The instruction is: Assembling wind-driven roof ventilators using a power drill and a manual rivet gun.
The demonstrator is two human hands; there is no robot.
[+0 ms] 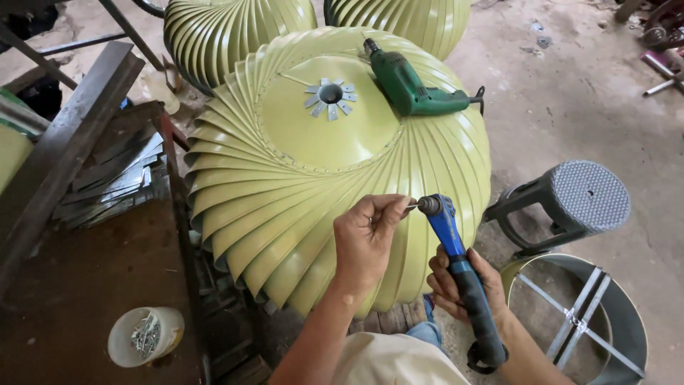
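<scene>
A large pale green finned ventilator dome (pixel 299 164) rests in front of me. My right hand (pixel 463 281) grips the black handle of a blue hand riveter (pixel 456 264), its head raised near the dome's lower right side. My left hand (pixel 367 235) pinches a small rivet at the riveter's nose (pixel 426 205). A green electric drill (pixel 410 85) lies on top of the dome, beside a silver star-shaped hub (pixel 330 94).
Two more green domes (pixel 228 32) stand behind. A white cup of rivets (pixel 146 335) sits on the rusty workbench (pixel 78 285) at left, near stacked metal strips (pixel 117 178). A grey stool (pixel 570 199) and a round metal ring frame (pixel 591 321) stand at right.
</scene>
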